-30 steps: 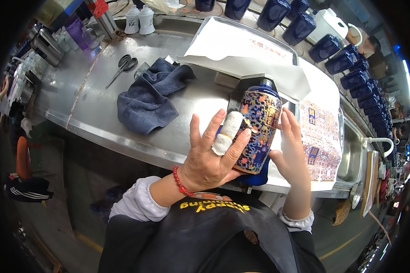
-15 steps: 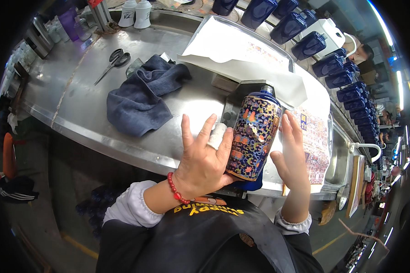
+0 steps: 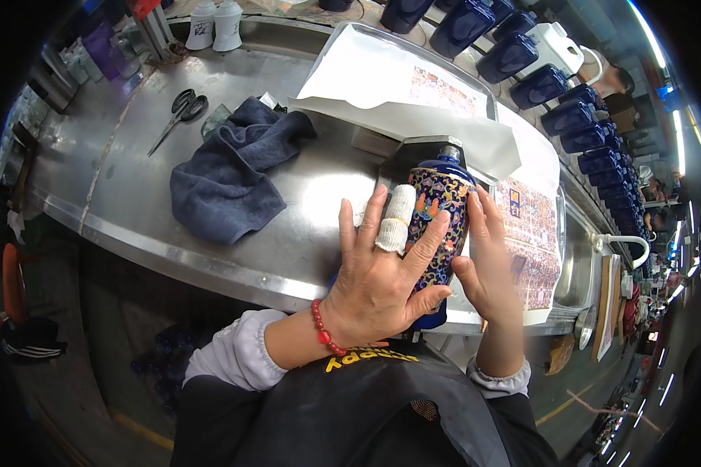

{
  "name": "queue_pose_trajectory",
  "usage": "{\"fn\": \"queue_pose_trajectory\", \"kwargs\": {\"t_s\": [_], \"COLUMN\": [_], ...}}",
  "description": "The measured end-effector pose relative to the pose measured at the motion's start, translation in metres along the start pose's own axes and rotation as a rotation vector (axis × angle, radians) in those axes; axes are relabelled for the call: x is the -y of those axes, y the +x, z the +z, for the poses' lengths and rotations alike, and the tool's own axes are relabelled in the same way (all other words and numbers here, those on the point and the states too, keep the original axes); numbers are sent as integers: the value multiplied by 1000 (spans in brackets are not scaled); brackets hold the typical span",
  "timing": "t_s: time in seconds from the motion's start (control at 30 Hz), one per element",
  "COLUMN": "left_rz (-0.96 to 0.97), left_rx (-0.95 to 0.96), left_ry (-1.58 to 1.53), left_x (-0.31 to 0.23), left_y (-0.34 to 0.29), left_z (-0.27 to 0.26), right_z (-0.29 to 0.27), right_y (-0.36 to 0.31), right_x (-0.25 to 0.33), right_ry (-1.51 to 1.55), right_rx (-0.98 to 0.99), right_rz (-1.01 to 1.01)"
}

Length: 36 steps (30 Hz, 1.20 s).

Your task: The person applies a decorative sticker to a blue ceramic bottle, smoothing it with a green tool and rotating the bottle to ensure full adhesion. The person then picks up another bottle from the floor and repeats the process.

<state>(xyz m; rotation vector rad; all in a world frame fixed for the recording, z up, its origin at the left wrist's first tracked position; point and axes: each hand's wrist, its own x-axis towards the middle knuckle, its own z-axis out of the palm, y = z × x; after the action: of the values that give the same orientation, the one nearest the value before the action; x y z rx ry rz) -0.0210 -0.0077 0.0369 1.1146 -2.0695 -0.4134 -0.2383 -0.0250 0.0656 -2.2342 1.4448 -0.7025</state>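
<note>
Here the left hand (image 3: 378, 276) lies flat, fingers spread, against the near side of a blue patterned bottle (image 3: 438, 226) — its middle finger wrapped in white tape — while the right hand (image 3: 487, 265) presses open-palmed on the other side, so both clamp the bottle between them. Compared with half a second ago, the left palm sits closer over the pattern. The bottle stands at the steel bench's (image 3: 132, 179) near edge, long axis running away from the person, neck pointing at the white sheets (image 3: 382, 78).
</note>
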Motion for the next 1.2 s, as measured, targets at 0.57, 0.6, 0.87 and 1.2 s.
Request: {"fn": "queue_pose_trajectory", "kwargs": {"t_s": [0.57, 0.6, 0.87, 1.2], "left_rz": [12, 22, -24, -47], "left_rx": [-19, -44, -82, -48], "left_ry": [-45, -45, 59, -73], "left_x": [1, 2, 9, 17], "left_y": [11, 14, 35, 33], "left_z": [-5, -5, 2, 2], "right_z": [0, -1, -6, -4], "right_y": [4, 5, 12, 11], "right_x": [-4, -3, 3, -3], "right_ry": [80, 73, 13, 39], "right_rx": [-49, -51, -27, -10], "right_rz": [-63, -64, -13, -34]}}
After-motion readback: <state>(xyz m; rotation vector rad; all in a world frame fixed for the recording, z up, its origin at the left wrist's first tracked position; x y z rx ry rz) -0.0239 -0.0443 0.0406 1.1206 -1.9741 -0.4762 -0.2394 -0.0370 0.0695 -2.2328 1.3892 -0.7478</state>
